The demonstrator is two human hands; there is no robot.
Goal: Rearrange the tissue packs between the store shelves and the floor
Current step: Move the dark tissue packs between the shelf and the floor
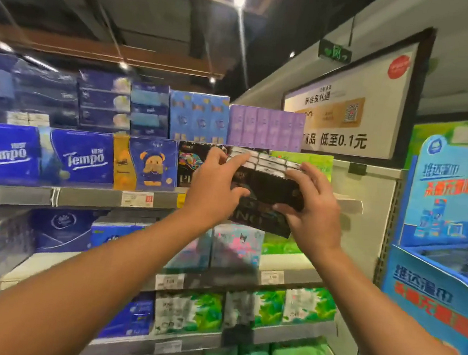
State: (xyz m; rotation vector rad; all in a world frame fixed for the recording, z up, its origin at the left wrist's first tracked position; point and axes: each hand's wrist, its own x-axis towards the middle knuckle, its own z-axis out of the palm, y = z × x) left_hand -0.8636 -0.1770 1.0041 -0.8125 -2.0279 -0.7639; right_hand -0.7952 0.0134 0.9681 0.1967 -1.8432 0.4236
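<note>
Head: two hands (215,188) (313,212), one black pack (265,191).

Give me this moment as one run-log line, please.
left hand: grips black pack | right hand: grips same pack | pack: held tilted, at shelf level | placement: not yet done

black tissue pack (265,193): black wrap, white-labelled top row | Tempo packs (5,154): deep blue, white script | bear pack (152,164): blue with orange side, yellow cartoon bear | purple packs (265,127): lilac | green packs (269,308): green-and-white leaf print | display stand (445,201): light blue, orange lettering
</note>
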